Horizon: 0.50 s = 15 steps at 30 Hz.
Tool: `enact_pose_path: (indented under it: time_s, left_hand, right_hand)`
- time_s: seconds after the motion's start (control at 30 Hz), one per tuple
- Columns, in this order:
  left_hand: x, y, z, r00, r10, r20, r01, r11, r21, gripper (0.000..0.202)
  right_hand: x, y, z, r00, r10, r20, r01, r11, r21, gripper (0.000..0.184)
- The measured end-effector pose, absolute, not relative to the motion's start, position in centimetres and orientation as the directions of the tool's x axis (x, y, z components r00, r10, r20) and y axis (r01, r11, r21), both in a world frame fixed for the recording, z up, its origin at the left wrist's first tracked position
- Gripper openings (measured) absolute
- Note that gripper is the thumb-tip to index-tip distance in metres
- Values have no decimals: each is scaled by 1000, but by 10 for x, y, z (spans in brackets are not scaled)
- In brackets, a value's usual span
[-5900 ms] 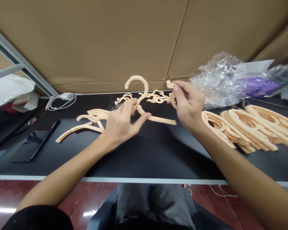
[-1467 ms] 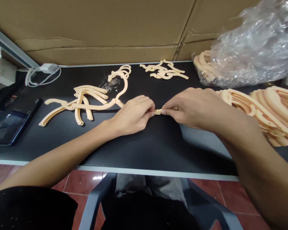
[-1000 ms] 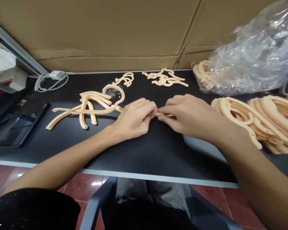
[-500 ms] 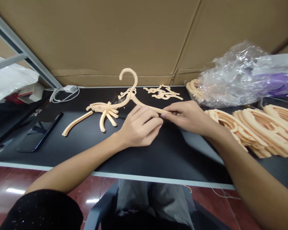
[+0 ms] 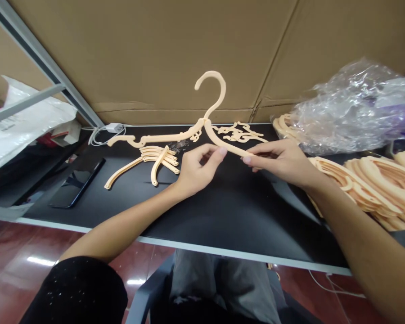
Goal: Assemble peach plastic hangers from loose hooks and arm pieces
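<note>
A cream plastic folding hanger [image 5: 199, 130] is lifted in front of me, hook upward, its left arm spread out and its right arm sloping down. My right hand [image 5: 273, 162] pinches the end of that right arm between thumb and fingers. Just under the same arm is my left hand [image 5: 200, 168], thumb and curled forefinger drawn together; whether they grip the hanger or a small part is hidden. Several loose curved hanger arms [image 5: 158, 157] lie on the table, left of my left hand. Small hanger pieces [image 5: 239, 132] sit in a heap behind the hands.
Stacks of cream hangers [image 5: 374, 184] lie at the right, with a clear plastic bag [image 5: 351, 108] behind them. A phone [image 5: 77, 182] rests at the left. A white charger with cable [image 5: 113, 129] is at the back left, below a metal frame [image 5: 70, 92].
The hanger has risen and shifted right in view, its left arm now lifted off the loose pieces. My left hand has turned so its thumb shows. My right hand keeps the arm's end.
</note>
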<state>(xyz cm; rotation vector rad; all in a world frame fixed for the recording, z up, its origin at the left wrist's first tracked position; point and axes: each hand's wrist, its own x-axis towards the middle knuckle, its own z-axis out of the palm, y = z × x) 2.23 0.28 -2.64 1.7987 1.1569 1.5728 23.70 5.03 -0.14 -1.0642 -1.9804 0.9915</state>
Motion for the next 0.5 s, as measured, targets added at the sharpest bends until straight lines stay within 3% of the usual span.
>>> enact_pose_path:
  time_s: [0.1,0.27,0.5]
  left_hand:
    - [21,10,-23,-106,887,450,78,-444,893,37]
    - [19,14,-16,-91,952,293,-231,-307,923,34]
    - [17,12,-10,-176,954,244,-302,-288,909,29]
  right_hand:
    - [238,50,0,-414,885,214,354,374,-857,25]
    - [239,51,1,-423,864,274,442,461,-769,21]
    - [234,53,-6,-353,816,458,548,577,-605,19]
